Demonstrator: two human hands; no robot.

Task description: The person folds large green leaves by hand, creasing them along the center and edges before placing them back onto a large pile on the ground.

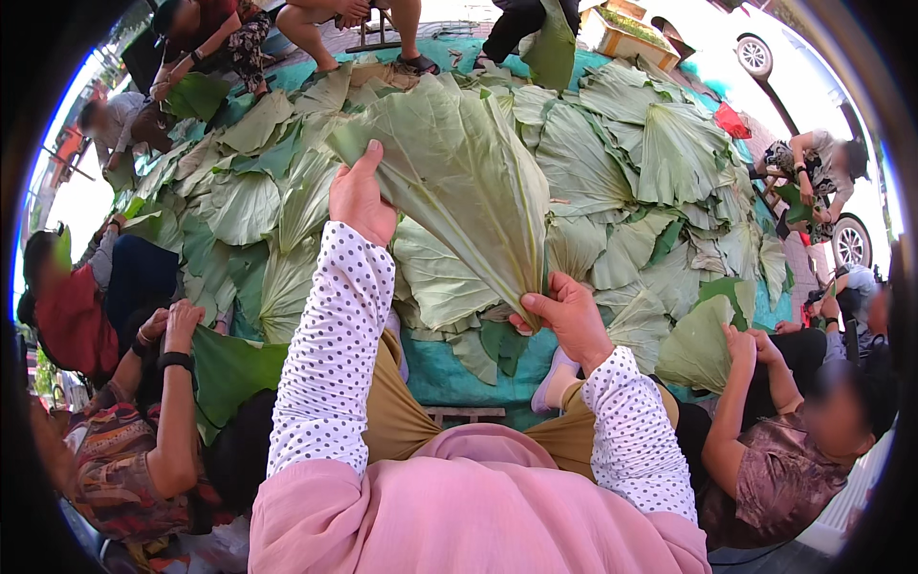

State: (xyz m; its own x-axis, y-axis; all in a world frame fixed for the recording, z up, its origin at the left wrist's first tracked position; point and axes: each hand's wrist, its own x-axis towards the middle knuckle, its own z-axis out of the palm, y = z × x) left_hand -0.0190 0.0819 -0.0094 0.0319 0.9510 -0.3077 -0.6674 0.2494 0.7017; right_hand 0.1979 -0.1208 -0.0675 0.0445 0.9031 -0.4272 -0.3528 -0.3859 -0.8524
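A large, pale green lotus leaf (pixel 459 172) is stretched between my two hands above the pile. Its veined underside shows, gathered in folds that narrow to a point at the lower right. My left hand (pixel 364 197) grips its upper left edge, thumb on top. At the narrow end, my right hand (pixel 566 312) pinches the leaf between thumb and fingers. Beneath it spreads a broad heap of lotus leaves (pixel 588 161), overlapping and mostly pale side up. A darker green leaf piece (pixel 504 348) lies at the heap's near edge, before my feet.
A turquoise sheet (pixel 445 373) lies under the heap. People sit all around it; a person's hands (pixel 749 344) at right and another's (pixel 172 326) at left hold leaves. A foam box (pixel 627 36), a red bag (pixel 731 120) and a white car (pixel 796 57) stand beyond.
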